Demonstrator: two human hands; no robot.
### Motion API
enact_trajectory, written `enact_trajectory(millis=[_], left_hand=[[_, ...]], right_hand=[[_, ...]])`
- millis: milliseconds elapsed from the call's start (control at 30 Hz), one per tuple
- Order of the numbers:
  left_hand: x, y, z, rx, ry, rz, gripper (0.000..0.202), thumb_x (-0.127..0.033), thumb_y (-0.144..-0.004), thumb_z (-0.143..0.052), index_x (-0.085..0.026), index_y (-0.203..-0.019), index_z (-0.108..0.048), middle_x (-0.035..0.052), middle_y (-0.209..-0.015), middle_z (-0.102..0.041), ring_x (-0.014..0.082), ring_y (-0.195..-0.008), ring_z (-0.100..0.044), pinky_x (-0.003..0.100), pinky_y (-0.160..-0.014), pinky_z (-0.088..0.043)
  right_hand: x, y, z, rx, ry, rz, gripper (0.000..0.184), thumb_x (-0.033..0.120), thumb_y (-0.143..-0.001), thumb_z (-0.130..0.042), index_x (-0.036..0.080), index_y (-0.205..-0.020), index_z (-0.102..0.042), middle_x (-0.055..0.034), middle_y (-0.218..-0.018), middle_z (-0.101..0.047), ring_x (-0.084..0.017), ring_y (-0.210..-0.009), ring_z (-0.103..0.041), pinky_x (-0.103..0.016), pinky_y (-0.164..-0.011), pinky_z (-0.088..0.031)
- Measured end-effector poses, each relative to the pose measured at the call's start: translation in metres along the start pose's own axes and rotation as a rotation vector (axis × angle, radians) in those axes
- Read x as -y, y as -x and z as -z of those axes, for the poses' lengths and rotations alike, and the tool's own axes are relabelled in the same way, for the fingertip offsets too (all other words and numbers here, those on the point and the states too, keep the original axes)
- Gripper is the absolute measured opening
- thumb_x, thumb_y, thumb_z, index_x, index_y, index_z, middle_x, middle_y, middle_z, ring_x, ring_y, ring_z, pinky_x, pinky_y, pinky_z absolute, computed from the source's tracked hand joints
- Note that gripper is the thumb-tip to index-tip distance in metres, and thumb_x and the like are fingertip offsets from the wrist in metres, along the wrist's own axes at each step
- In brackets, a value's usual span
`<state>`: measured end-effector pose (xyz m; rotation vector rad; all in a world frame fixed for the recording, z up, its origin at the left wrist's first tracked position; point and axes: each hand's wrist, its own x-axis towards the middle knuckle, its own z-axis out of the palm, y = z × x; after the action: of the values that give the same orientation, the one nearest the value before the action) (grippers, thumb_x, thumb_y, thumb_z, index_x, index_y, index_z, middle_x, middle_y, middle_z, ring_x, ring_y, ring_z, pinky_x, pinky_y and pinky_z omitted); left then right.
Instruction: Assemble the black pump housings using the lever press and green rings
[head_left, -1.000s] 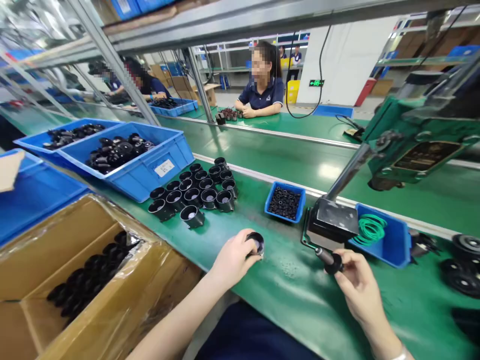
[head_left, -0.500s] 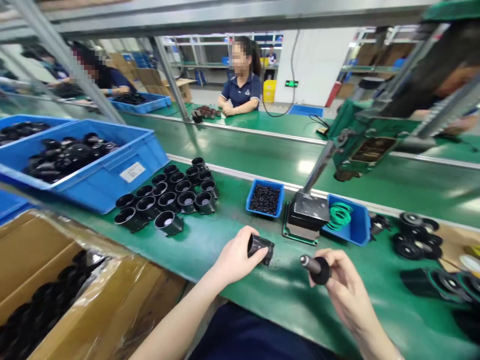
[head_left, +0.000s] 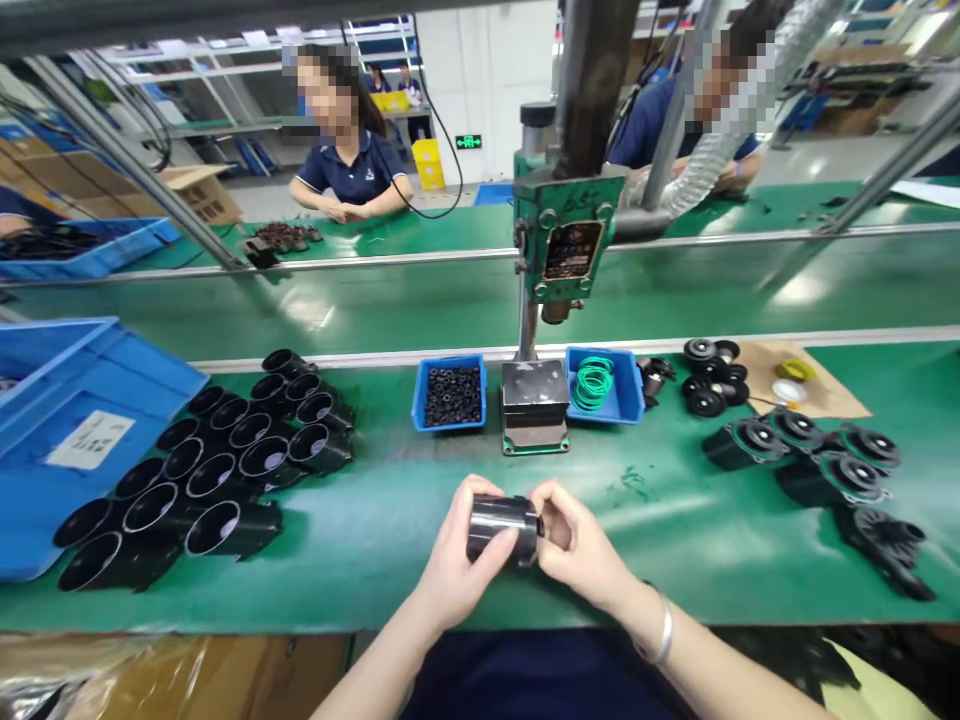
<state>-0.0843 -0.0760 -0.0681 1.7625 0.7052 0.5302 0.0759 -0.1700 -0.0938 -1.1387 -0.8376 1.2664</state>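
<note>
My left hand [head_left: 459, 552] is wrapped round a black plastic cylinder housing [head_left: 501, 527], held on its side just above the green bench near the front edge. My right hand [head_left: 576, 545] is closed against the housing's right end; the black flanged part it holds is mostly hidden inside the housing and behind my fingers. Both hands touch at the housing, in front of the press base [head_left: 534, 405].
Rows of empty black housings [head_left: 217, 465] lie left, beside a blue crate [head_left: 67, 430]. Small blue bins hold black rings [head_left: 450, 393] and green rings [head_left: 596, 382]. Finished black assemblies [head_left: 817, 460] sit right. A green press [head_left: 566, 235] stands behind. Other people sit across the conveyor.
My hands came together: the right hand brought its flanged part to the open end of the housing in my left hand. The head camera swung right, centring the press.
</note>
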Motion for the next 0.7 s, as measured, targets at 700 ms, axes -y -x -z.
enact_trajectory(millis=[700], left_hand=[[0.033,-0.040,-0.042,0.042,-0.149,-0.097,0.068,-0.023,-0.068,-0.078,-0.017,-0.127,-0.047,0.0103,-0.125,-0.060,0.0263,-0.116,-0.058,0.043,-0.100,-0.048]], right_hand=[[0.108,-0.050,0.010,0.221,1.601,0.553,0.036,0.038,-0.090,-0.050,0.014,-0.117,-0.055,-0.0116,-0.112,-0.050,-0.019,-0.093,-0.052,-0.032,-0.079,-0.047]])
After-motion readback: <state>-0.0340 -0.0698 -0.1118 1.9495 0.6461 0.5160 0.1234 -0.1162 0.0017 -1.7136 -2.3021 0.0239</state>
